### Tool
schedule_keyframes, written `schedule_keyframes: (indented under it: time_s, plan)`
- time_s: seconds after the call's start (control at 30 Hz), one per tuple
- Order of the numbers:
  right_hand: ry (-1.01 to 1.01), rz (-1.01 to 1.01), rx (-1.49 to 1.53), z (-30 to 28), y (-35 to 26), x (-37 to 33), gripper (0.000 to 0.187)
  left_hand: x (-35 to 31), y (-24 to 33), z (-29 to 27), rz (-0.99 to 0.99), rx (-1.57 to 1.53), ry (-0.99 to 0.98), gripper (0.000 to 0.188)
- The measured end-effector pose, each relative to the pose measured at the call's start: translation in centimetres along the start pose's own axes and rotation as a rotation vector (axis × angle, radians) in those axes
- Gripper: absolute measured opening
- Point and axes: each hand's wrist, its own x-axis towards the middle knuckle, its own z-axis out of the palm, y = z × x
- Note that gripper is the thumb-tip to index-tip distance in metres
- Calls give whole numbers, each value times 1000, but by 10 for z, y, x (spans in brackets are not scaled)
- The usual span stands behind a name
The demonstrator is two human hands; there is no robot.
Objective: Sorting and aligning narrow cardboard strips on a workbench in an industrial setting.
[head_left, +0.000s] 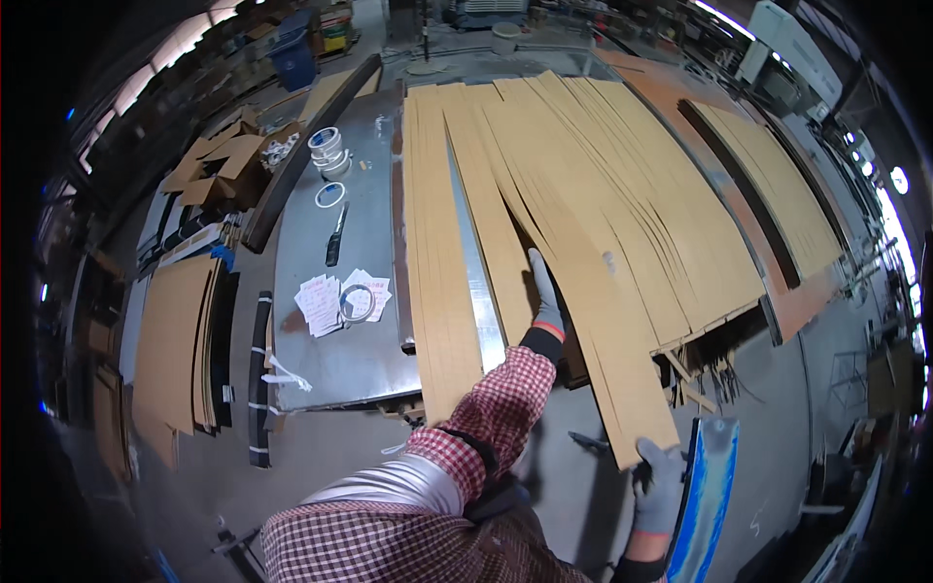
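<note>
A long tan cardboard strip (607,360) slants toward me off the front of a wide layer of similar strips. My right hand (661,483), in a grey glove, is closed on the strip's near right corner. Farther up, my left hand (548,291), also gloved in grey, holds the strip's left edge; some of its fingers are hidden beneath the cardboard. To the left of that hand lie two more cardboard strips (442,291), with a narrow wedge of metal tabletop (476,267) showing between them.
On the metal table at left are tape rolls (328,148), a black-handled cutter (337,235) and printed paper slips (318,303). Stacked boards (175,340) and an open carton (228,170) stand farther left. A blue-edged metal piece (705,505) stands beside my right hand.
</note>
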Motion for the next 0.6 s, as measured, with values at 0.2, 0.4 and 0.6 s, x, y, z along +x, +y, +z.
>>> schedule_keyframes:
  time_s: [0.2,0.4,0.6]
  plan:
    - [167,-41,-79,-24,-7,-109,64,-11,12,4,25,226,-172,117]
    - [259,79,-762,-73,19,-237,39,-33,17,-9,-32,89,-120,115]
    - [409,239,-423,-63,34,-321,38,-48,30,11,16,100,-50,122]
